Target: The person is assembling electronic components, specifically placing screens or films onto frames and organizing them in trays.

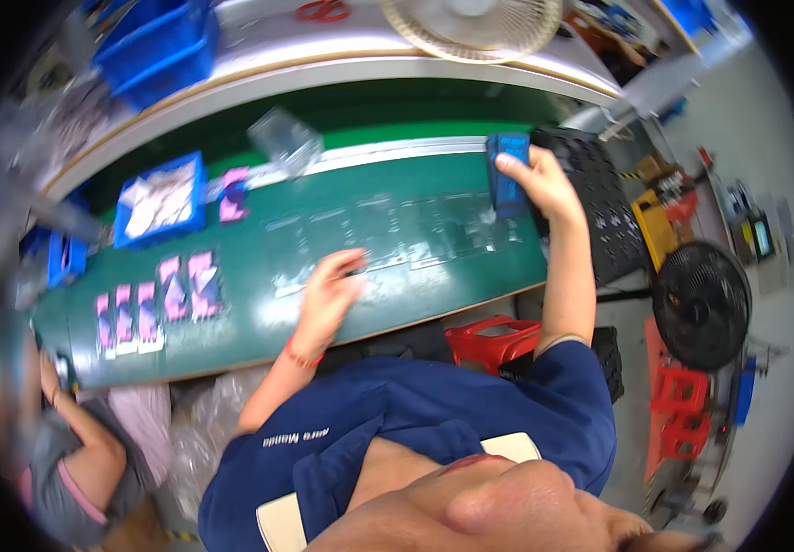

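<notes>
At the right end of the green table, my right hand (546,187) grips a stack of dark blue flat pieces (509,195), thumb on top. My left hand (331,293), slightly blurred, hovers over the near middle of the table with its fingers loosely bent and apart; I see nothing in it. Between and beyond the hands, several thin clear plastic pieces (429,241) lie in rows, their outlines faint against the green surface.
Pink-and-purple packets (174,290) lie in a row at the left, another (233,195) beside a blue bin (196,204) of whitish pieces. A clear plastic box (287,143) stands at the back. A co-worker's arm (84,432) is at the far left; a red stool (494,340) stands below the table.
</notes>
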Motion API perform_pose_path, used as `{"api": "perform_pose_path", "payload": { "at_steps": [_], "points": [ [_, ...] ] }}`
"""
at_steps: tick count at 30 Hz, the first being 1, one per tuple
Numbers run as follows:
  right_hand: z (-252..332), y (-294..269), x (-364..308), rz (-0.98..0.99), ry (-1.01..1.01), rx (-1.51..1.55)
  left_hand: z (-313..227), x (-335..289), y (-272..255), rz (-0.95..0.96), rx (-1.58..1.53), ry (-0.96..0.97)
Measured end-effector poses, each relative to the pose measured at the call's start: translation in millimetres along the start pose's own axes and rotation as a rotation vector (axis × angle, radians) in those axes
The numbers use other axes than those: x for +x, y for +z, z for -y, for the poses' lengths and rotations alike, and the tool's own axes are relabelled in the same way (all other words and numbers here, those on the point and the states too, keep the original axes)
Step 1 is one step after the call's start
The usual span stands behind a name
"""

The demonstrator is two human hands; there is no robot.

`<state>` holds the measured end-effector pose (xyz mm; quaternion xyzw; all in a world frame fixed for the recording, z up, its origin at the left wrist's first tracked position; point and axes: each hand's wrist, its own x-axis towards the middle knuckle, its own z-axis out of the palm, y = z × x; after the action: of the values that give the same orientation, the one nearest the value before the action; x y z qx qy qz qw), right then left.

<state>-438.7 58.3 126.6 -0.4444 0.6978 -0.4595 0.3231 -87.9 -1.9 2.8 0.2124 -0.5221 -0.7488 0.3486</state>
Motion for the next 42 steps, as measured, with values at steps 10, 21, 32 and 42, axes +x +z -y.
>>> {"api": "perform_pose_path", "payload": {
  "at_steps": [10, 21, 32, 42],
  "points": [
    [-6.1, 215.0, -31.9, 0.516, 0.005, 0.326, 0.9, -9.7, -17.7, 0.224, -0.749, -0.32],
    [-10.0, 275.6, 32.7, 0.321, -0.079, 0.121, -16.0, -62.1, -70.1, -0.126, -0.621, -0.129],
    [-2.7, 276.4, 12.3, 0.228, -0.493, -0.35, -21.9, -58.4, -65.1, -0.301, -0.409, -0.173],
    [-28.9, 220.2, 30.5, 0.278, -0.101, -0.203, -22.3, -40.1, -53.8, -0.237, -0.618, -0.172]
  ]
}}
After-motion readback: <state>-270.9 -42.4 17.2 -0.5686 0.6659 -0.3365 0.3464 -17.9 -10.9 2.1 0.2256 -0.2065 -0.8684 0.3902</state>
